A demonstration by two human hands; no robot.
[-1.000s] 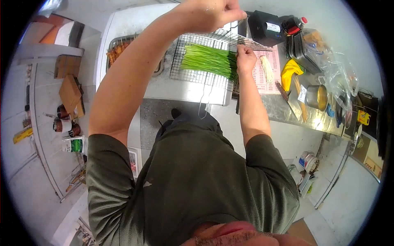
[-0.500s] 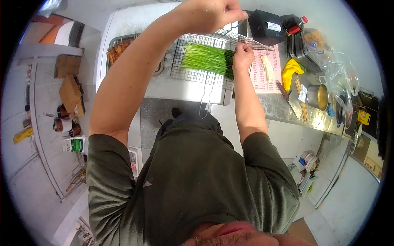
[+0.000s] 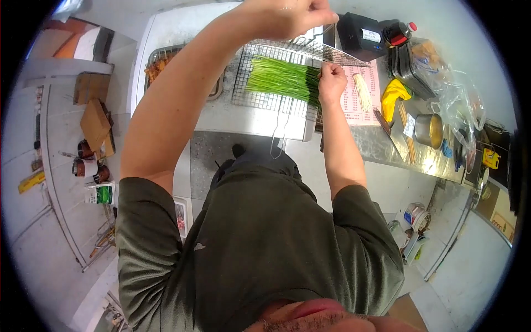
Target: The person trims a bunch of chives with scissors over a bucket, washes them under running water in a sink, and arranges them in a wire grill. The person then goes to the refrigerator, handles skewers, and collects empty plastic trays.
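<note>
Green stalks: one bundle (image 3: 282,77), individual stalks too many to count; laid flat on the wire basket (image 3: 241,91), which sits on the white counter (image 3: 260,123).
Long axis: left to right, dipping slightly toward the person at the right end.
Right hand: nearer; located at the right end of the bundle (image 3: 332,83), fingers curled. Whether stalks are pinched cannot be told.
Left hand: raised beyond the far side of the bundle (image 3: 296,19), thumb extended to the right, fingers bent. The bundle lies on the person's side of it. Whether it grasps anything cannot be told.
Pale mushrooms: one bunch (image 3: 362,91), right of the right hand, on one pink printed sheet (image 3: 351,112).
Skewer tray: one (image 3: 219,88), left of the basket, partly hidden by the left arm.
Metal counter (image 3: 376,149): one yellow cloth (image 3: 394,98), one pot (image 3: 423,131), one black box (image 3: 360,39).
</note>
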